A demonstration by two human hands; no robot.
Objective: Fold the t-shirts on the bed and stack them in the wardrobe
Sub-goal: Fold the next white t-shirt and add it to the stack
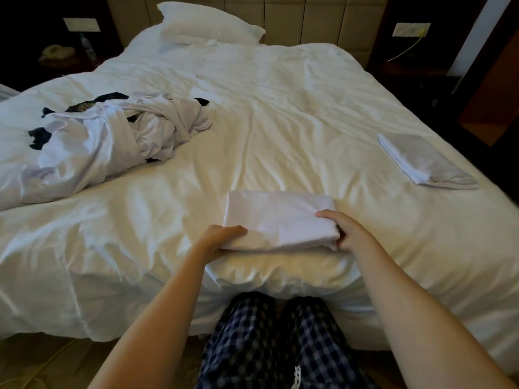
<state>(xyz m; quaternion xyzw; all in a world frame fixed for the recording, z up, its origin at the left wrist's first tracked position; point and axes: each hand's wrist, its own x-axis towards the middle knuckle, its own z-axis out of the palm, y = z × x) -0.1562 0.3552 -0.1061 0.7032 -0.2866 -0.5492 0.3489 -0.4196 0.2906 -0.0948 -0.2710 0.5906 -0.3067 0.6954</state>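
On bed (280,108), crumpled t-shirt pile (112,136) lay far left of and beyond left grip (222,240). That left grip pinched folded t-shirt (278,220) at near-left corner, thumb on top. Shirt sat between both grips, by bed's near edge. At shirt's right edge, right grip (348,231) clasped it. Well right of it, farther back, second folded t-shirt (421,161) lay flat.

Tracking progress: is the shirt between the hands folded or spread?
Folded: the white t-shirt is a compact layered rectangle, gripped by the left hand and right hand.
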